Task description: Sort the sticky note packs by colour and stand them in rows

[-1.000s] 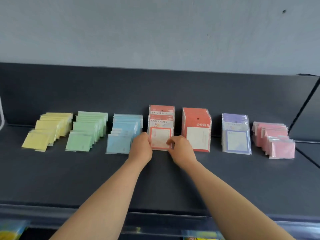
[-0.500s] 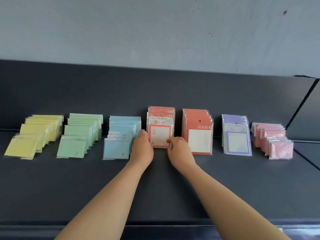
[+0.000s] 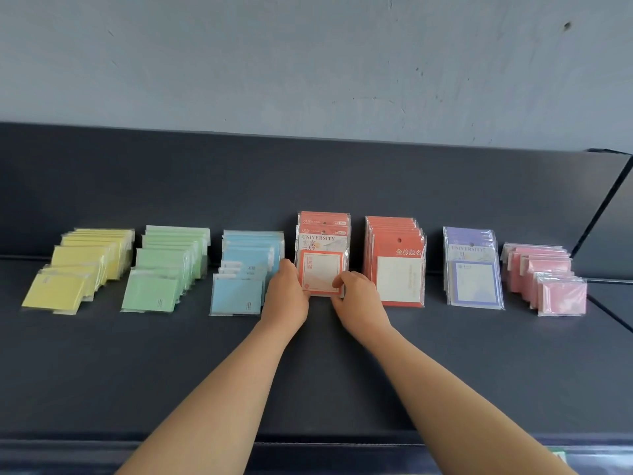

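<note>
No change since 0.5 s ago: left hand (image 3: 286,296) and right hand (image 3: 356,299), fingers curled, still pinch lower corners of upright front orange pack (image 3: 322,272).

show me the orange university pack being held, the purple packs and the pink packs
orange university pack (image 3: 320,269): head view, white panel on its front face
purple packs (image 3: 474,284): head view, pale centre of the front pack
pink packs (image 3: 563,298): head view, face of the frontmost pack
</note>
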Demonstrator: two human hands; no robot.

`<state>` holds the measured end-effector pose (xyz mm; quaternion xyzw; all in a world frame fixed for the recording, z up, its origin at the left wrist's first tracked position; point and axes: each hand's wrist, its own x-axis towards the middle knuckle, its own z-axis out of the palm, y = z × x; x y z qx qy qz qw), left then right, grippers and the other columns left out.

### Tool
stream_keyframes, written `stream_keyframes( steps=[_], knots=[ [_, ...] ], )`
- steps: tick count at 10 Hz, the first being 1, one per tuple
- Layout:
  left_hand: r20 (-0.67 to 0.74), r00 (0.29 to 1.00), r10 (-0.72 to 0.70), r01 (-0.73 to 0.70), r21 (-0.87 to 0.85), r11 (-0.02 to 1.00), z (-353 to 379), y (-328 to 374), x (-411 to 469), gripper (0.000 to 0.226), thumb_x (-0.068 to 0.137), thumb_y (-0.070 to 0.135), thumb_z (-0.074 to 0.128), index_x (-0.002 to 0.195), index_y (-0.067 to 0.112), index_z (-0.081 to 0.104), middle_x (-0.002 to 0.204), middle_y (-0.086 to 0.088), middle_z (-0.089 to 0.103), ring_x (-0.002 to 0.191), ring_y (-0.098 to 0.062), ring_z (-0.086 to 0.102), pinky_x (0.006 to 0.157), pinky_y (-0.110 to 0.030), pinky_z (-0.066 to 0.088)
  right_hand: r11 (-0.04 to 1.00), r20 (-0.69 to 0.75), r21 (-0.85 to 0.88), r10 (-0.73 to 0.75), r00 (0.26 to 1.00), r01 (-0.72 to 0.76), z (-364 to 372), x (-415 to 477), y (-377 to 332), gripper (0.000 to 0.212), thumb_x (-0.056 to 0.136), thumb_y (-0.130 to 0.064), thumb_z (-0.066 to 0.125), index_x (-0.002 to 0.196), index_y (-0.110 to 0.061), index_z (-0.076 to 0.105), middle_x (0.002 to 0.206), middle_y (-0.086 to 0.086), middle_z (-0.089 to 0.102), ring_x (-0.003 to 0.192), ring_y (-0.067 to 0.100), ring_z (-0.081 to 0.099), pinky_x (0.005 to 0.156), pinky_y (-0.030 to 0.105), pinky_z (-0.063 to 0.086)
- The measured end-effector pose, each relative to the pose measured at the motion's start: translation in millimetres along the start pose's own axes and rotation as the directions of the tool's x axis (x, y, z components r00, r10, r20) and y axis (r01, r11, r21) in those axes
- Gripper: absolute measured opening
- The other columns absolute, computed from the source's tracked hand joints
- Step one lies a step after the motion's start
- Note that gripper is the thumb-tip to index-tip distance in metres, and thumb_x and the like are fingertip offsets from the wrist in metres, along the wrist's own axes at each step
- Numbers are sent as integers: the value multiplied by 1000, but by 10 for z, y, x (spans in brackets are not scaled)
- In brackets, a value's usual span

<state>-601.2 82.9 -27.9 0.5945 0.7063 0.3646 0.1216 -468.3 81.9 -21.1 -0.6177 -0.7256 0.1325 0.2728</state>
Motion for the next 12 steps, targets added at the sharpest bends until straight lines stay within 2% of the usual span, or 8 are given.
stream_keyframes(
  steps=[1,2,3,4,6,9,12],
  knots=[
    [0,1000,6,-6,8,1000,6,-9,-3,28,91,18,65,107,15,43,112,-5,60,103,-21,60,76,-26,51,1000,6,-9,-5,1000,5,-10,-4,-5,25,95,-19,58,118,-12,58,123,4,55,111,21,58,91,28,50],
    [-10,1000,14,-13,41,999,25,-27,10,22,93,18,62,106,16,44,108,-5,61,98,-19,61,80,-33,56,998,24,-57,-5,1000,6,-6,12,5,23,95,-14,55,118,-11,58,122,6,57,108,23,59,90,30,52],
    [-45,999,30,-28,51,998,39,-22,50,18,93,17,61,103,16,46,103,-4,60,93,-19,60,77,-33,55,992,19,-127,19,1000,-16,-18,65,-4,22,96,-9,52,117,-11,58,116,8,58,100,23,60,86,31,53],
    [-63,997,37,-33,62,998,60,-4,100,19,92,16,63,102,15,47,102,-3,59,90,-18,59,74,-31,53,982,-23,-186,29,999,-33,-25,132,-24,20,96,-6,51,115,-8,56,112,10,55,93,24,61,81,31,52],
    [-44,999,12,-9,70,998,97,33,200,18,91,16,64,101,14,50,103,-4,58,91,-19,58,74,-30,51,972,-32,-229,41,999,-47,9,227,-34,27,97,-8,51,124,-10,53,118,11,53,96,25,63,85,33,54],
    [-54,997,57,-57,5,998,57,19,90,28,88,22,68,105,14,47,109,-3,58,101,-19,59,79,-26,49,978,-53,-206,23,998,-33,11,165,10,18,97,-14,52,115,-12,55,107,7,61,89,22,64,79,32,56],
    [-44,998,41,-41,4,999,5,57,61,34,88,22,69,113,14,46,119,-5,57,111,-21,58,85,-26,48,980,-65,-198,-13,998,0,-93,121,-43,34,96,-18,55,128,-16,45,115,5,60,95,22,65,81,30,54]
  ],
)
